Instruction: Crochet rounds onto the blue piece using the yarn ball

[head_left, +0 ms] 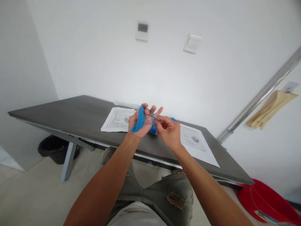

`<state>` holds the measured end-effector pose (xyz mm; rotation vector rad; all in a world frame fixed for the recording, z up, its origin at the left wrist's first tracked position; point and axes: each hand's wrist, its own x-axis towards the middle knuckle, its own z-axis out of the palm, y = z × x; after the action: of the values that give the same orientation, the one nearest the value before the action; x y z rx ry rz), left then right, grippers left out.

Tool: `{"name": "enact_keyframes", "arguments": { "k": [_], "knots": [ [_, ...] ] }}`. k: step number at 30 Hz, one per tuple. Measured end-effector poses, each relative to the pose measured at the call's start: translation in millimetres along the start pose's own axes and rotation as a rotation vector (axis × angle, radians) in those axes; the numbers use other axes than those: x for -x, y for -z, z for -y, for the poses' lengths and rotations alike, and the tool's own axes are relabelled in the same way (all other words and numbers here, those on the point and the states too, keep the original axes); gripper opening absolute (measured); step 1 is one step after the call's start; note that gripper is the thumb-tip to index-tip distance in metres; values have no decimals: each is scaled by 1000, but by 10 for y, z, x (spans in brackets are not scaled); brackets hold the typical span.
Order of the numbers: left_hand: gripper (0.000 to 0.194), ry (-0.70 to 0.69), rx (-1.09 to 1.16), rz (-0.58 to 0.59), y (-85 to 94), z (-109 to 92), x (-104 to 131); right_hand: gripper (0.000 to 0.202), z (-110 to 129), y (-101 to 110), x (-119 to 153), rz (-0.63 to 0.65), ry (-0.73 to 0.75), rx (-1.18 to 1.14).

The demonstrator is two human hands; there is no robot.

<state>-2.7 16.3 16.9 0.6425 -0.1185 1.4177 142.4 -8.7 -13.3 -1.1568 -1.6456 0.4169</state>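
A curved band of blue crocheted fabric (141, 118) lies across my left hand (137, 125), held between thumb and fingers. The other fingers of that hand are spread, palm turned up. A bit of orange shows by the thumb, too small to name. Blue yarn (153, 119) runs in loops from the palm to my right hand (169, 130), whose thumb and forefinger pinch it. Behind and below the hands is a blue ball of yarn (152, 129), partly hidden; more blue shows past the right knuckles.
Printed sheets (115, 121) (196, 141) lie left and right on the dark grey table (77, 114). A black bin (53, 149) stands under its left end, a red bucket (265, 201) by its right corner. Cream gloves (272, 108) hang near a metal pole (258, 97).
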Motion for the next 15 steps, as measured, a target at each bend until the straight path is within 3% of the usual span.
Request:
{"name": "enact_keyframes", "arguments": {
  "k": [5, 11, 15],
  "knots": [
    [10, 38, -23, -69, 173, 129, -53, 36, -179, -47, -49, -16, 64, 126],
    [8, 90, -59, -121, 434, 276, -141, 33, -408, 70, -195, 98, 157, 373],
    [6, 140, -96, -148, 529, 296, -106, 33, -560, 140, -259, 66, 169, 522]
  ]
}}
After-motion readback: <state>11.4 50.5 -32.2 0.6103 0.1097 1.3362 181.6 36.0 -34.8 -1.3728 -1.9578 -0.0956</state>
